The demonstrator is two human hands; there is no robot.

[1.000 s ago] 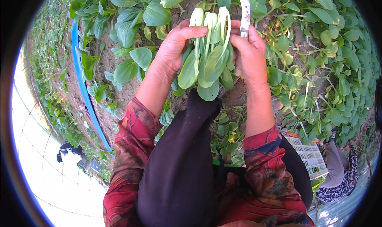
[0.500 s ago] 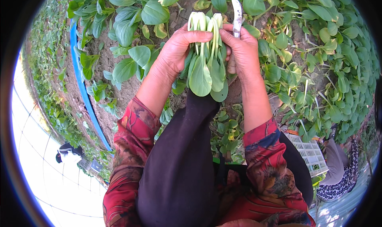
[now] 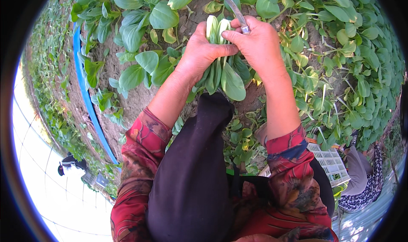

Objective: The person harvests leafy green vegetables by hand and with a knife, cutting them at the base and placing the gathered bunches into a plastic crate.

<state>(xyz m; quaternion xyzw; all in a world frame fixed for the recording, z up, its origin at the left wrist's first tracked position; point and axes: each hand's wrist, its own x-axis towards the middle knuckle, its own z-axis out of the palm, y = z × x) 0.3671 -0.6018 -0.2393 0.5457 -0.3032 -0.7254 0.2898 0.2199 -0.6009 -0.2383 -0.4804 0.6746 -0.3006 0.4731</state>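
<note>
Leafy greens (image 3: 233,84) are held just beyond the knee (image 3: 213,108).
They are clasped by the left hand (image 3: 204,50); a curved knife (image 3: 234,8) is gripped by the right hand (image 3: 260,43) beside pale stems (image 3: 211,27).

I get bright daylight — white glare burns out left of the blue strip's (image 3: 86,93) lower end — and that strip bows, fisheye-bent.

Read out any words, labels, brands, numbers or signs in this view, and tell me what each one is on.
None can be read.
Curved silver-coloured metal knife in the right hand: no lettering visible.
White slatted plastic crate: no lettering I can make out.
Red patterned fabric sleeves: pattern only.
Small grey boxy object, far left: too small to tell.
</note>
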